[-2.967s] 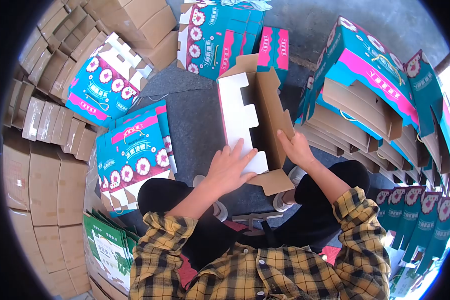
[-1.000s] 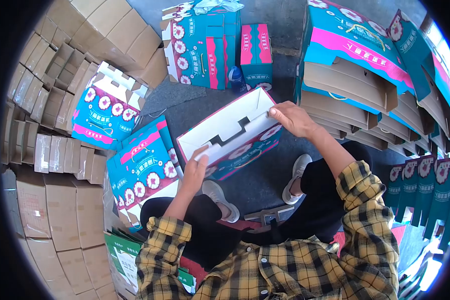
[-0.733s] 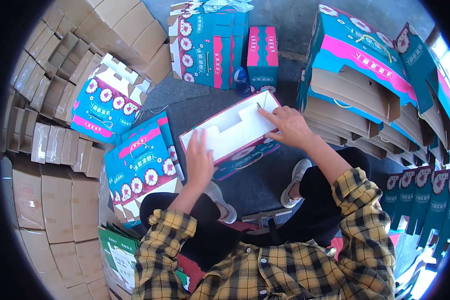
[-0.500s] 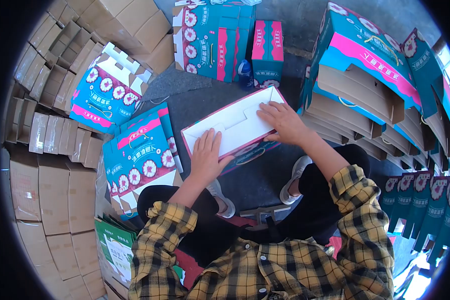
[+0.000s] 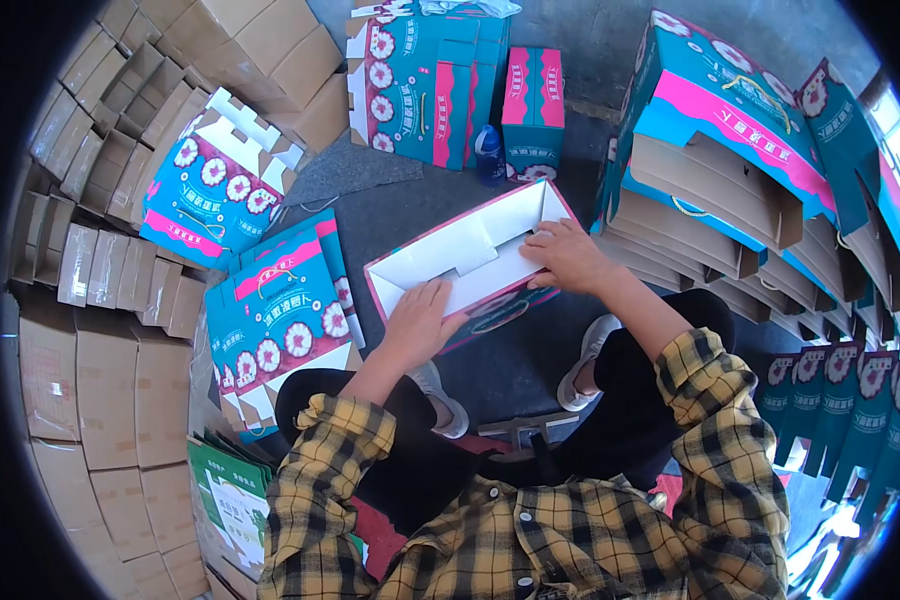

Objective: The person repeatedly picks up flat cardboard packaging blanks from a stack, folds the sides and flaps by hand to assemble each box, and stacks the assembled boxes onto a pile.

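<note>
A carton [image 5: 467, 228] with white inner walls and a pink-edged, teal printed outside stands between my knees, its top side open. White flaps [image 5: 476, 270] with notched edges fold inward inside it. My left hand [image 5: 420, 320] lies over the near left rim, fingers stretched onto the near flap and thumb apart along the outer side. At the right end, my right hand [image 5: 570, 258] reaches over the rim with its fingers on the white flap. Both hands press on the carton rather than gripping it, as far as shows; the fingertips are partly hidden inside.
Flattened teal cartons [image 5: 280, 320] lie at the left, and another stack [image 5: 420, 90] at the back. A blue bottle [image 5: 489, 150] stands beside a closed teal-and-pink box [image 5: 535, 90]. Large printed cartons [image 5: 730, 120] lean at the right. Brown boxes [image 5: 110, 380] are stacked along the left.
The white flaps have sunk deeper into the carton, so more of its far inner wall shows. My fingers have moved down and inward with them.
</note>
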The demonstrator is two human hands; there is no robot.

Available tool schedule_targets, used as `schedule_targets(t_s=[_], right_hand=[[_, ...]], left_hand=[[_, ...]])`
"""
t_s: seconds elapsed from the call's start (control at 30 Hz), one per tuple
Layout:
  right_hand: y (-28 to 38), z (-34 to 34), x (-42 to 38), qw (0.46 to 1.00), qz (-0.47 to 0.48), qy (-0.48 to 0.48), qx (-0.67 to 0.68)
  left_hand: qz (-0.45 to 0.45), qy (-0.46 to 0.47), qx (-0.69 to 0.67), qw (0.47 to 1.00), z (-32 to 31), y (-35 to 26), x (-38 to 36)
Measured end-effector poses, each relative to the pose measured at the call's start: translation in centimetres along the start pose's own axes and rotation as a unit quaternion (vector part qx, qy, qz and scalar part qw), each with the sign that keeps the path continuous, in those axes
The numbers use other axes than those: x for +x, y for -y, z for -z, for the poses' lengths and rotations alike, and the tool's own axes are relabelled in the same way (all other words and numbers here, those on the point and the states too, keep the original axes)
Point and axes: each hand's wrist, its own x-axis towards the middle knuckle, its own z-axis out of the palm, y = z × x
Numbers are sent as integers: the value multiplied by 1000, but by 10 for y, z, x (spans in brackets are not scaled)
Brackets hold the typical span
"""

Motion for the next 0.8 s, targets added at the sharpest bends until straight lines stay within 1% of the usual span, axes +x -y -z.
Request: schedule_targets(t_s=[0.03, 0.07, 0.1, 0.13, 0.2, 0.23, 0.27, 0.3, 0.33, 0.37, 0.4, 0.43, 0.47, 0.5, 0.53, 0.57, 0.6, 0.63, 0.67, 0.7, 0.73, 0.77, 0.8], right_hand=[[0, -1, -1, 1000, 0, -1, -1], [0, -3, -2, 1000, 4, -26, 1], [1, -1, -3, 999, 9, -50, 3], [0, 1, -4, 999, 9, -51, 1], [-2, 6, -7, 989, 21, -111, 93], [-2, 8, -7, 989, 21, -110, 94], [-4, 10, -5, 978, -23, -172, 114], [-6, 10, -3, 961, -67, -232, 132], [-15, 2, 2, 962, -66, -230, 132], [-28, -13, 9, 934, -158, -272, 169], [-37, -21, 14, 895, -247, -310, 204], [-41, -21, 17, 896, -243, -309, 204], [-46, -20, 19, 824, -316, -236, 407], [-50, -18, 21, 705, -373, -150, 585], [-51, -12, 21, 707, -372, -151, 582], [-51, -9, 19, 675, -418, -149, 589], [-51, -7, 18, 641, -463, -145, 595], [-60, -16, 13, 610, -482, -137, 614], [-66, -27, 8, 609, -483, -136, 614], [-70, -36, 2, 636, -473, -31, 609], [-75, -49, -1, 657, -456, 74, 596], [-83, -77, 0, 678, -452, 86, 573], [-76, -69, -4, 679, -452, 86, 572]], left_hand=[[-4, -18, -4, 1000, -1, -1, 0], [-6, -20, -3, 1000, -1, -3, -1], [-13, -45, 13, 999, 0, -7, -1], [-20, -71, 30, 997, 2, -9, 0], [-15, -84, 20, 996, 14, -9, 0], [-8, -94, 9, 995, 18, -8, -3], [-7, -92, 8, 996, 18, 1, -4], [73, -162, -4, 984, 17, 15, -5], [153, -232, -16, 960, 16, 32, -4], [157, -233, -17, 960, 6, 58, -2], [292, -245, -96, 919, -9, 89, 1], [419, -253, -172, 855, -8, 100, 3], [420, -256, -173, 854, -8, 106, -1], [479, -167, -413, 756, 4, 101, -5], [498, -61, -623, 601, 9, 100, -6], [528, -40, -605, 595, -8, 125, -11], [554, -39, -600, 576, -20, 145, -18], [559, -30, -609, 562, -24, 149, -23], [564, -21, -617, 548, -29, 151, -31], [565, -21, -616, 548, -40, 149, -39], [522, 42, -671, 525, -55, 145, -47], [474, 104, -720, 496, -63, 140, -50], [473, 103, -721, 496, -64, 135, -49]])
